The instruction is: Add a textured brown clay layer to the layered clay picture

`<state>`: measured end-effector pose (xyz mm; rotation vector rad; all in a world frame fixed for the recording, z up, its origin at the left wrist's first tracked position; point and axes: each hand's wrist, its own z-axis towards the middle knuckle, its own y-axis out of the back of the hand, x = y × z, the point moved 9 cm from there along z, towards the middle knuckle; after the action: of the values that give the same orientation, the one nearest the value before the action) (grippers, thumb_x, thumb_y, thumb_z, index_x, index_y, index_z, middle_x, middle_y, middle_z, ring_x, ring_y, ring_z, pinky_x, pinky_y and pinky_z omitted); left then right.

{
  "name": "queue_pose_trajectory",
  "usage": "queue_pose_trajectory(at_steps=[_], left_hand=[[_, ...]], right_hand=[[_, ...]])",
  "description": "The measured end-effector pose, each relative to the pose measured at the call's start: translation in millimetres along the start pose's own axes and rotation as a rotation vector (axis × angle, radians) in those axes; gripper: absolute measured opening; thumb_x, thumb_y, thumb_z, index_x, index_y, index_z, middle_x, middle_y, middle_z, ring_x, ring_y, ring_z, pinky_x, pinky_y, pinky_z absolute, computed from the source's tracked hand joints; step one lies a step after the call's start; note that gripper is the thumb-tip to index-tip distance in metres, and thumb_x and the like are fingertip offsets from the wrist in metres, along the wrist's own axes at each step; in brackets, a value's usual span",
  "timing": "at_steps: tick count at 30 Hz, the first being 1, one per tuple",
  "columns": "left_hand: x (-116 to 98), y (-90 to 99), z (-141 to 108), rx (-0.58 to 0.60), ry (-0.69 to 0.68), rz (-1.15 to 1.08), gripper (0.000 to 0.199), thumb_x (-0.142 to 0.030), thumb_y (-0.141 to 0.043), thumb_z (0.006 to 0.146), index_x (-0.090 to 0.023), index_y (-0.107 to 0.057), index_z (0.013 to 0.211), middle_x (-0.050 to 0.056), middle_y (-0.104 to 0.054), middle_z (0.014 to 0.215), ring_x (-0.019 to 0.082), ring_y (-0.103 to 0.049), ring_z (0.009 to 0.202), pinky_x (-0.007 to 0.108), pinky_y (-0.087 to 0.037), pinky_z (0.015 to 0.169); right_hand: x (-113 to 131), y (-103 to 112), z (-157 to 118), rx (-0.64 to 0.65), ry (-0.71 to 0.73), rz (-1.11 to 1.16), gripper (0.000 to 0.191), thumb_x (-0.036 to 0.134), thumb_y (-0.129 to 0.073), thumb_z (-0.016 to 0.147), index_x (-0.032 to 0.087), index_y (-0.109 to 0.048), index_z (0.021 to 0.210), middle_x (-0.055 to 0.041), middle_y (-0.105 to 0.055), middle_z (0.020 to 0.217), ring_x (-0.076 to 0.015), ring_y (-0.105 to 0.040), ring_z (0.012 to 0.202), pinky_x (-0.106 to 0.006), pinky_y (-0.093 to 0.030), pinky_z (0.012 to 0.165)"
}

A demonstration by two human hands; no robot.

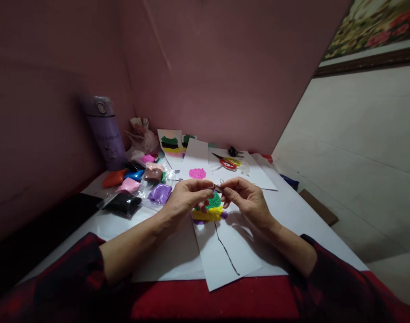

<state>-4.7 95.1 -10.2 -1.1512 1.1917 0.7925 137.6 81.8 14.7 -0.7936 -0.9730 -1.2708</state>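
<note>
My left hand (pixel 192 196) and my right hand (pixel 246 201) meet above a white card (pixel 225 260). Their fingertips pinch a small dark brownish piece (pixel 217 188) between them, probably soft clay, though it is mostly covered by the fingers. Beneath the hands, the card bears textured green clay (pixel 213 202), a yellow clay band (pixel 210 214) and bits of purple clay (pixel 224 215). A thin black line (pixel 228 252) runs down the card from the yellow band. Part of the clay picture is hidden by my hands.
Bags of coloured clay (pixel 160 193) lie to the left, before a purple bottle (pixel 107 139). Red-handled scissors (pixel 227 163) rest on white sheets at the back. A pink clay patch (pixel 197 173) sits behind my hands, and painted cards (pixel 170 146) lean at the wall.
</note>
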Motion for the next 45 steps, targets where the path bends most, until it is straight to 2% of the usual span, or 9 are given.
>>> queue_pose_trajectory(at_steps=[5,10,18,22,28,33,37,41,45], left_hand=[[3,-1.3,4,0.051,-0.025,-0.02,0.045,-0.023,-0.084,0.062,-0.01,-0.066,0.101,0.003,-0.067,0.071,0.013,-0.062,0.057,0.022,-0.046,0.049],[0,-9.7,-2,0.129,0.033,0.045,0.025,-0.024,-0.081,0.065,-0.01,-0.067,0.081,0.003,-0.066,0.069,0.01,-0.059,0.053,0.021,-0.045,0.046],[-15,5.7,0,-0.051,-0.12,0.053,0.017,-0.02,-0.078,0.065,-0.012,-0.065,0.071,-0.002,-0.06,0.057,0.007,-0.052,0.047,0.02,-0.042,0.047],[-13,-0.8,-2,0.013,-0.11,0.035,0.019,-0.022,-0.08,0.064,-0.011,-0.069,0.074,0.001,-0.063,0.065,0.008,-0.055,0.053,0.02,-0.043,0.048],[-5,-5.0,2,0.042,-0.131,0.012,0.034,-0.023,-0.083,0.058,-0.011,-0.068,0.085,0.002,-0.067,0.071,0.009,-0.056,0.052,0.021,-0.044,0.045],[-1,-11.7,2,0.117,-0.097,0.082,0.025,-0.027,-0.08,0.064,-0.011,-0.069,0.08,0.002,-0.064,0.067,0.01,-0.055,0.055,0.02,-0.043,0.047],[-3,-13.9,-3,0.092,-0.071,0.108,0.021,-0.026,-0.077,0.066,-0.012,-0.067,0.078,0.001,-0.063,0.066,0.009,-0.054,0.053,0.02,-0.044,0.045],[-6,-18.3,-7,0.09,-0.081,0.191,0.016,-0.023,-0.073,0.068,-0.013,-0.062,0.074,-0.001,-0.059,0.061,0.009,-0.053,0.047,0.02,-0.043,0.04],[-7,-9.6,-4,0.015,-0.075,0.165,0.01,-0.018,-0.066,0.071,-0.015,-0.057,0.068,-0.004,-0.054,0.049,0.007,-0.047,0.038,0.019,-0.04,0.038]], right_hand=[[-1,-7,-5,0.064,-0.007,0.029,0.014,0.031,-0.074,0.082,0.019,-0.069,0.089,-0.0001,-0.068,0.071,-0.012,-0.064,0.062,-0.026,-0.056,0.06],[1,-8,-6,0.067,0.01,0.065,0.012,0.029,-0.076,0.079,0.02,-0.07,0.085,0.0004,-0.066,0.072,-0.0121,-0.063,0.06,-0.027,-0.055,0.057],[0,7,0,-0.079,0.019,-0.011,0.012,0.029,-0.074,0.078,0.018,-0.069,0.082,0.0026,-0.063,0.061,-0.0099,-0.058,0.051,-0.023,-0.052,0.048],[-4,9,0,-0.114,-0.025,-0.016,0.017,0.033,-0.075,0.077,0.018,-0.07,0.084,0.0025,-0.062,0.058,-0.0108,-0.058,0.051,-0.023,-0.051,0.045],[2,-10,-6,0.025,0.003,0.003,0.02,0.035,-0.074,0.08,0.019,-0.073,0.09,-0.0002,-0.069,0.068,-0.0119,-0.063,0.056,-0.027,-0.056,0.053],[0,-12,-9,0.038,-0.001,0.012,0.019,0.031,-0.077,0.078,0.019,-0.071,0.091,-0.0013,-0.072,0.076,-0.0119,-0.065,0.058,-0.026,-0.056,0.053],[3,-13,-10,0.039,-0.001,0.051,0.022,0.032,-0.077,0.078,0.02,-0.065,0.092,0.0011,-0.069,0.073,-0.0119,-0.064,0.058,-0.025,-0.055,0.052],[3,-14,-10,0.043,-0.025,0.002,0.016,0.03,-0.074,0.079,0.018,-0.064,0.081,0.0007,-0.066,0.066,-0.0117,-0.063,0.055,-0.025,-0.054,0.051],[0,0,-5,-0.053,-0.029,-0.021,0.015,0.026,-0.073,0.076,0.019,-0.06,0.074,0.0038,-0.062,0.055,-0.0112,-0.059,0.046,-0.026,-0.053,0.047]])
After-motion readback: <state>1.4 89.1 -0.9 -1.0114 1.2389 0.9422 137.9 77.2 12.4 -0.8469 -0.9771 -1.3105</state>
